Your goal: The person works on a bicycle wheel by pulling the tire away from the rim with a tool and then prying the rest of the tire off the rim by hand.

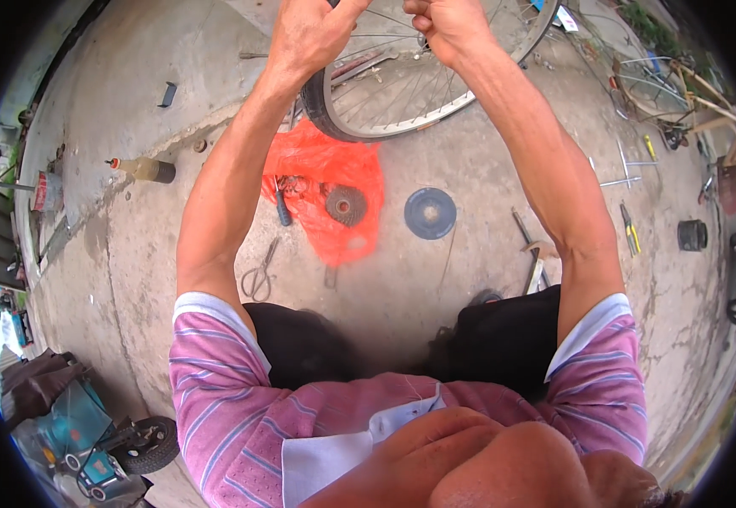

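A spoked bicycle wheel (393, 129) with a black tyre and pale rim is held out in front of me at the top of the view, its upper part cut off. My left hand (315, 35) is closed round the tyre on the wheel's left side. Close to the hub, my right hand (453, 32) has its fingers curled in a pinch; what they hold is hidden. Below the wheel a red plastic bag (358, 244) lies spread on the ground. On it rest a toothed freewheel cog (346, 205) and a dark-handled screwdriver (282, 207).
A blue-grey disc (430, 213) and scissors (258, 279) lie on the concrete before my knees. To the right are yellow-handled pliers (630, 229), a hammer (541, 249) and a bicycle frame (681, 89). A bottle (143, 169) lies left. A small-wheeled vehicle (101, 449) stands lower left.
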Demonstrator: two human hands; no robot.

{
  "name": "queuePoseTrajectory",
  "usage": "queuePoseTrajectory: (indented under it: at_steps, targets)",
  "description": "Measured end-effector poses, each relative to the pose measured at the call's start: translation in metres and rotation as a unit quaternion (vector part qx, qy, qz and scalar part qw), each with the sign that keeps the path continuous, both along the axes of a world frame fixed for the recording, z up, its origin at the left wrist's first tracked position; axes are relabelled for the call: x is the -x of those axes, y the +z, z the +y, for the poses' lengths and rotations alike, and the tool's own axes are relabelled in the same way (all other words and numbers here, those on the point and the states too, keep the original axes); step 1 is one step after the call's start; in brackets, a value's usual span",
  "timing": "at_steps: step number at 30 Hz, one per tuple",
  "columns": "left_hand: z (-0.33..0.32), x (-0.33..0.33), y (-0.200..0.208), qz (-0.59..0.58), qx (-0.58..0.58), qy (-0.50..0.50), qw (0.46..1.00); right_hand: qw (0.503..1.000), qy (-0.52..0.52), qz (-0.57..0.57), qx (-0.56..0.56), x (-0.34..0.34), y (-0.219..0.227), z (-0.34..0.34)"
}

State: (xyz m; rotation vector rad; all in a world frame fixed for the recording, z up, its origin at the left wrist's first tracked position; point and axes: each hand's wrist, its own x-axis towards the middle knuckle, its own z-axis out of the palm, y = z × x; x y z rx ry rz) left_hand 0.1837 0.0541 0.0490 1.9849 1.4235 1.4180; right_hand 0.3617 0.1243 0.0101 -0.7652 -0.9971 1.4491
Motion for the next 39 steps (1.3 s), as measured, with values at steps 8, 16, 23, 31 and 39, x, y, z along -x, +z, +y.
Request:
queuePoseTrajectory:
  at_steps: [8, 16, 23, 31, 39]
  targets:
    - [-0.002, -0.012, 0.004, -0.006, 0.023, 0.018, 1.0, 0.998, 0.039, 0.037, 0.025, -0.008, -0.009, 0.005]
    - [-0.001, -0.02, 0.004, -0.004, 0.005, 0.001, 1.0, 0.989, 0.085, 0.114, 0.038, -0.015, -0.017, 0.011]
    - [-0.003, -0.018, 0.006, 0.041, 0.003, 0.031, 0.999, 0.986, 0.107, 0.124, 0.024, -0.022, -0.017, 0.008]
    - [-0.004, -0.018, 0.003, 0.0, 0.012, 0.005, 1.0, 0.987, 0.109, 0.115, 0.038, -0.02, -0.013, 0.003]
    - [-0.007, -0.019, 0.006, 0.024, 0.008, 0.02, 0.999, 0.986, 0.109, 0.123, 0.038, -0.016, -0.015, 0.001]
